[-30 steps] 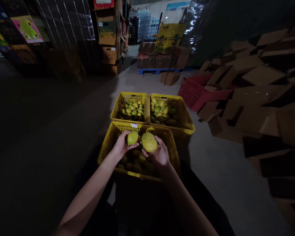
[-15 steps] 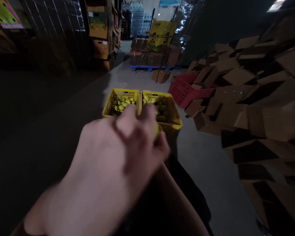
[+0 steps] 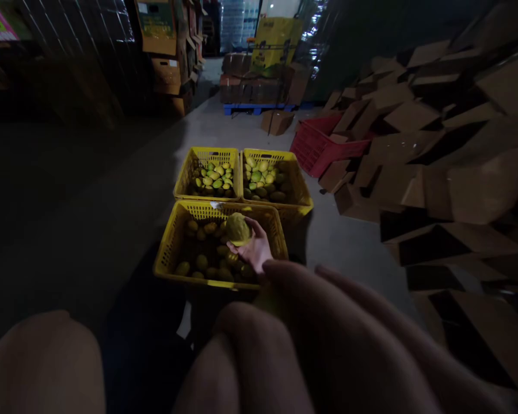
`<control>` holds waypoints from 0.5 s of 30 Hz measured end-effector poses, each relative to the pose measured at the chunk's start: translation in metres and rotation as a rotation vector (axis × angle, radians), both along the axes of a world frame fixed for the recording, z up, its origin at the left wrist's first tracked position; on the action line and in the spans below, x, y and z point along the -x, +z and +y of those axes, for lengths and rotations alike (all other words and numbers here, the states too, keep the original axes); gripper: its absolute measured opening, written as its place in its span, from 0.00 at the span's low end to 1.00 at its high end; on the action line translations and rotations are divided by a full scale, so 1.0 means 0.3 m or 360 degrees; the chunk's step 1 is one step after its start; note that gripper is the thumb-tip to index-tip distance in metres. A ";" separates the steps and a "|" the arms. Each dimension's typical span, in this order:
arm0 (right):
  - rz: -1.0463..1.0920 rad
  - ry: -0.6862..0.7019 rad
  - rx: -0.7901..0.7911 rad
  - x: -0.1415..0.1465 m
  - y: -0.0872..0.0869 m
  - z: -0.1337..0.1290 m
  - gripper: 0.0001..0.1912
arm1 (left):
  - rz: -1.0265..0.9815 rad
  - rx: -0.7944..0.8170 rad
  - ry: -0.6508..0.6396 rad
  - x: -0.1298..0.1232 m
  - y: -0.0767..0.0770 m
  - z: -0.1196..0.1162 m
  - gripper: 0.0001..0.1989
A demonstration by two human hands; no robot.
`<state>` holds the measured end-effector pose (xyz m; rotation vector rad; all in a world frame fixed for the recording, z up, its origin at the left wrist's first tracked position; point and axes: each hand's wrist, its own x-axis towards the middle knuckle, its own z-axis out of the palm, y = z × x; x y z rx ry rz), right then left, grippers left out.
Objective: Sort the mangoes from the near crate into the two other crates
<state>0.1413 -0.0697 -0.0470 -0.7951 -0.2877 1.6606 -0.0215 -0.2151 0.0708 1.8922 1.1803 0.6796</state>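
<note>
My right hand reaches over the near yellow crate, its fingers and thumb wrapped round a yellow-green mango with a rough-looking skin. Inside that crate lie several more dim green-yellow mangoes. Very close to the camera, large and blurred, is what looks like my left hand with bent fingers. A dark yellow-green patch shows between those fingers; what it is I cannot make out. The left hand hides my right forearm and the crate's near right corner.
Two more yellow crates with mangoes stand just beyond. To the right are a red basket and a large heap of cardboard boxes. A blue pallet bears cartons at the back. Bare skin, perhaps a knee, shows lower left.
The hands were together before the camera; now they are apart. My right hand has moved out over the near crate with the mango. The view has tilted down, uncovering that crate.
</note>
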 end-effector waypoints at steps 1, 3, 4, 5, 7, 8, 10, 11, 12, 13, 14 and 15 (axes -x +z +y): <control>0.0044 0.0049 0.0016 -0.003 0.010 -0.004 0.10 | 0.0061 -0.0060 0.0001 -0.016 0.008 -0.012 0.19; 0.0119 0.0094 0.0050 -0.009 0.026 -0.008 0.10 | 0.0214 -0.0203 -0.0038 -0.038 0.035 -0.013 0.20; 0.0148 0.0112 0.0070 -0.013 0.033 -0.009 0.10 | 0.0304 -0.0272 -0.0077 -0.044 0.050 0.002 0.19; 0.0169 0.0141 0.0095 -0.016 0.039 -0.010 0.10 | 0.0402 -0.0335 -0.0117 -0.047 0.061 0.030 0.18; 0.0145 0.0140 0.0114 -0.021 0.050 -0.009 0.09 | 0.0544 -0.0403 -0.0160 -0.048 0.062 0.123 0.13; 0.0108 0.0125 0.0109 -0.023 0.055 -0.009 0.09 | 0.0558 -0.0392 -0.0121 -0.046 0.048 0.185 0.10; 0.0027 0.0065 0.0067 -0.029 0.061 -0.007 0.08 | 0.0287 -0.0261 -0.0044 -0.043 -0.014 0.326 0.07; -0.0002 0.0034 0.0013 -0.033 0.061 -0.006 0.08 | 0.0070 -0.0144 0.0023 -0.043 -0.058 0.397 0.07; -0.0022 0.0030 -0.0041 -0.037 0.058 -0.003 0.08 | -0.0150 -0.0005 0.0088 -0.045 -0.108 0.465 0.07; -0.0039 0.0036 -0.0097 -0.043 0.054 0.000 0.09 | -0.0349 0.0150 0.0155 -0.050 -0.161 0.525 0.07; -0.0069 0.0029 -0.0162 -0.048 0.047 0.004 0.10 | -0.0535 0.0293 0.0245 -0.057 -0.212 0.575 0.08; -0.0110 0.0018 -0.0227 -0.054 0.039 0.009 0.10 | -0.0708 0.0422 0.0330 -0.066 -0.259 0.614 0.09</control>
